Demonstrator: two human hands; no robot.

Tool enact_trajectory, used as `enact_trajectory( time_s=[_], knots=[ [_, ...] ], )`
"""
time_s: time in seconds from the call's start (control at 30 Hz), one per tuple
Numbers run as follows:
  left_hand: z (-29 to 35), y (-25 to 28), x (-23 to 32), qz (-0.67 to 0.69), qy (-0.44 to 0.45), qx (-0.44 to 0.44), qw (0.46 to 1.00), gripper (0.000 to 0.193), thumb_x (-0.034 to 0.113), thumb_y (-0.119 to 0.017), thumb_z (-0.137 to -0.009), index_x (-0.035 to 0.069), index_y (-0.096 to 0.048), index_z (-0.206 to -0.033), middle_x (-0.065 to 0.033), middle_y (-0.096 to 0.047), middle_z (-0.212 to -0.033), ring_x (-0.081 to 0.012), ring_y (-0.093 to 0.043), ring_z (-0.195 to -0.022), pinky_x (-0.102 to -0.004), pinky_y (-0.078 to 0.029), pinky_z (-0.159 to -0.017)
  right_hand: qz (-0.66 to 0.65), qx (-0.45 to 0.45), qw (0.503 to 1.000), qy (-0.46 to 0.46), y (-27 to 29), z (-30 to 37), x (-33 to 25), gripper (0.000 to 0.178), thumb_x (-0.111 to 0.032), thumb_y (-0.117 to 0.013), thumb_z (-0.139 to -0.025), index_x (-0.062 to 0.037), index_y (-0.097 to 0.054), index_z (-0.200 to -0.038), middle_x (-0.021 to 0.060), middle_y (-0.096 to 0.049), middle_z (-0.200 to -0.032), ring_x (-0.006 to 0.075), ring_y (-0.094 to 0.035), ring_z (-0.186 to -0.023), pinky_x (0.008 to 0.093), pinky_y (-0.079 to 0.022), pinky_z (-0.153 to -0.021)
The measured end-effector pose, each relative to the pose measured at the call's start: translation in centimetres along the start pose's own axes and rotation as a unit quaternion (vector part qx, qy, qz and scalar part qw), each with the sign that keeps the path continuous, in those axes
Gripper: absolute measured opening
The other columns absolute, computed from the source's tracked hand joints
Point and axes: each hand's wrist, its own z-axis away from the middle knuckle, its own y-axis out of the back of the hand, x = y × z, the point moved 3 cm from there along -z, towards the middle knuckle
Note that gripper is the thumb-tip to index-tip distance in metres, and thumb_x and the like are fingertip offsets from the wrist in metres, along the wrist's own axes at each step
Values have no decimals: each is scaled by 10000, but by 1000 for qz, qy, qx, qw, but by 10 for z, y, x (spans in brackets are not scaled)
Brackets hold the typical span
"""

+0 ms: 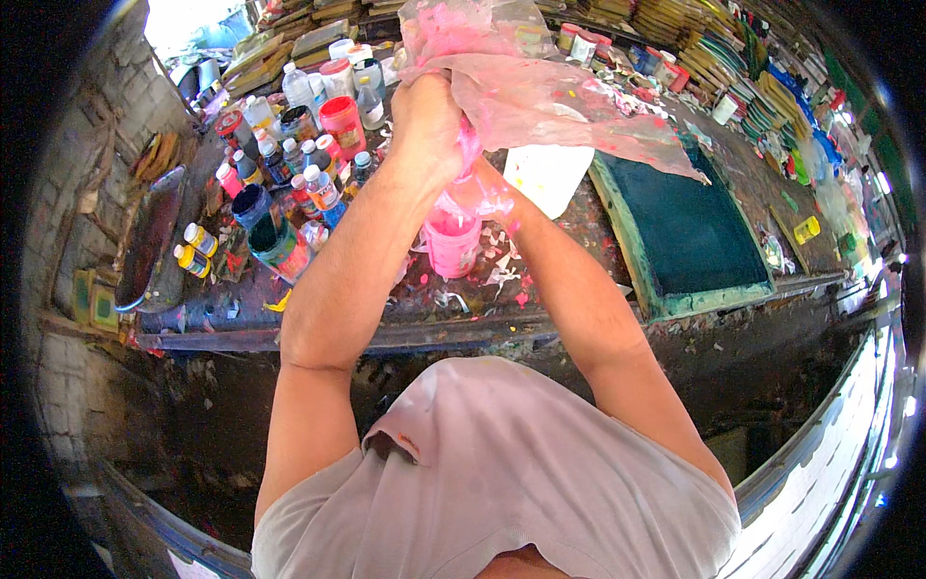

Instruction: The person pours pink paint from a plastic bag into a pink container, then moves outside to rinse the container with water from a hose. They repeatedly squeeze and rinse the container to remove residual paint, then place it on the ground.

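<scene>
My left hand is closed round the gathered neck of a paint-smeared plastic sheet or bag. The crumpled translucent film spreads up and to the right from that fist. Just below, my right hand, smeared with pink paint, is closed round the lower twisted part, partly hidden behind my left forearm. Directly under it a pink plastic tub stands upright on the workbench, with pink paint at its mouth.
Paint bottles and jars crowd the bench at left, with a red tub among them. To the right lie a white sheet and a framed dark green screen. A small yellow jar lies farther right. Stacked frames line the back.
</scene>
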Motion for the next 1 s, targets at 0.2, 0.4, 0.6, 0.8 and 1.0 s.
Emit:
enact_trajectory(
  time_s=[0.2,0.4,0.6,0.8,1.0],
  knots=[
    [-1,5,2,27,4,-15,1000,392,167,-469,-1062,-15,-638,-1366,-173,-709,-1299,-336,-718,-1177,-513,-624,-1003,-10,-10,1000,-1,-5,1,-3,599,-212,-792,-968,-77,-557,-1502,122,-630,-1466,254,-564,-1387,432,-448,-1189],
    [2,1,7,39,8,-20,999,371,163,-473,-1077,-7,-647,-1357,-163,-715,-1287,-326,-728,-1147,-499,-632,-979,-16,-15,1000,-4,-8,2,-7,607,-208,-781,-982,-66,-538,-1519,122,-614,-1487,251,-554,-1404,431,-447,-1191],
    [5,5,15,60,11,-15,998,345,5,-478,-1023,-36,-620,-1335,-167,-690,-1234,-306,-726,-1086,-466,-634,-940,-16,-20,1000,-2,-14,-1,-14,615,-205,-771,-997,-55,-519,-1537,121,-598,-1508,248,-543,-1421,430,-445,-1194],
    [16,-1,22,78,5,8,997,338,17,-484,-1024,-53,-624,-1324,-169,-688,-1229,-305,-721,-1082,-471,-627,-918,157,28,987,17,-17,6,17,449,-234,-704,-1006,-62,-612,-1410,170,-686,-1352,325,-635,-1301,450,-496,-1130],
    [6,12,21,85,9,-15,996,346,4,-458,-1019,-69,-622,-1315,-180,-682,-1235,-311,-715,-1094,-482,-628,-920,217,73,973,19,-25,7,13,420,-237,-668,-1004,-54,-626,-1380,181,-721,-1289,374,-675,-1243,474,-530,-1070]
  ],
)
